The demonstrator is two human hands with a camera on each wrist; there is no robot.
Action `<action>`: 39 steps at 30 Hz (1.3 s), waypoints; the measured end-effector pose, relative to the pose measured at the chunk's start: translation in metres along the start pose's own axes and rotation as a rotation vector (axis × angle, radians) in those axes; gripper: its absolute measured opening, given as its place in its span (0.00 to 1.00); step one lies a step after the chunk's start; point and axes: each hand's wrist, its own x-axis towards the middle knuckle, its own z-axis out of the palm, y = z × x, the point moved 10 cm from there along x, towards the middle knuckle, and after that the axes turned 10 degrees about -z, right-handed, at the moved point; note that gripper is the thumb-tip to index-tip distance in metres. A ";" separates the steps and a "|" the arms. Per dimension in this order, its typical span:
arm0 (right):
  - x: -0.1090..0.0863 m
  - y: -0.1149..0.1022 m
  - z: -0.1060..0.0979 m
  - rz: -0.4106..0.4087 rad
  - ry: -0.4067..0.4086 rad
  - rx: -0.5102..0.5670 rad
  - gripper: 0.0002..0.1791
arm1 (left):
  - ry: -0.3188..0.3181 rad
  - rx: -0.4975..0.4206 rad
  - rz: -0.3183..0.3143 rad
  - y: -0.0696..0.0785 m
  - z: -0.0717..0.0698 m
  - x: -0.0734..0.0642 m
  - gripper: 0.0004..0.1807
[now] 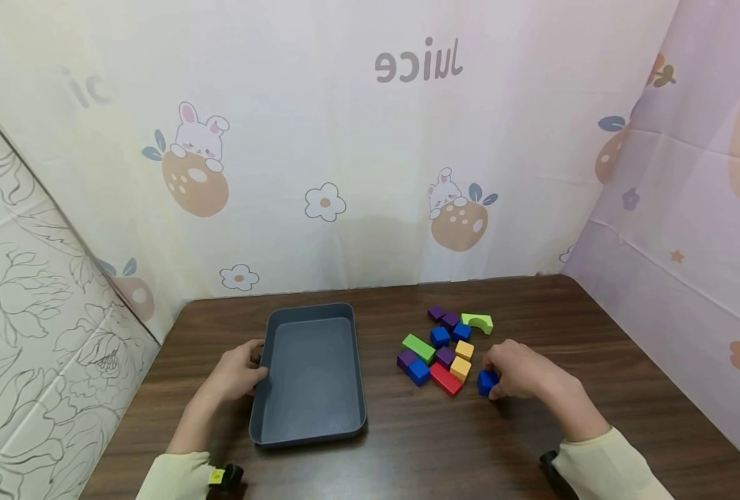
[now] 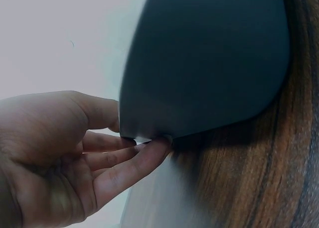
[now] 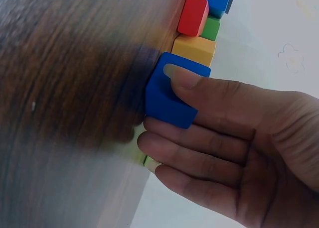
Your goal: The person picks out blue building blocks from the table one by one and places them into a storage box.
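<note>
On the left side of the table lies a dark grey rectangular tray (image 1: 310, 375). My left hand (image 1: 235, 371) grips its left wall; in the left wrist view the thumb is at the tray wall (image 2: 199, 63) and the fingertips touch its lower edge. My right hand (image 1: 523, 371) pinches a blue block (image 3: 172, 91) between thumb and fingers, low at the tabletop. Left of that hand is a loose cluster of blocks, including a red block (image 1: 446, 380), a green block (image 1: 418, 348), a yellow block (image 1: 460, 369) and a light green arch (image 1: 477, 322).
Several purple and blue blocks, such as a purple block (image 1: 435, 312) and a blue block (image 1: 418, 372), lie in the same cluster. The brown wooden table (image 1: 407, 458) ends at a patterned curtain (image 1: 370, 229) behind and at both sides.
</note>
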 end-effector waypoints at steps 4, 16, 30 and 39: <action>0.000 0.000 -0.001 -0.006 0.004 0.000 0.14 | 0.000 0.000 0.002 -0.001 0.001 0.001 0.33; -0.005 -0.001 -0.012 -0.001 0.022 -0.003 0.19 | -0.006 -0.005 -0.001 -0.003 0.001 0.001 0.33; -0.005 -0.024 -0.028 -0.086 0.093 0.004 0.13 | -0.007 -0.006 0.001 0.000 0.001 0.001 0.32; 0.004 -0.045 -0.042 -0.110 0.146 0.024 0.14 | -0.003 -0.013 -0.002 -0.002 0.000 0.002 0.33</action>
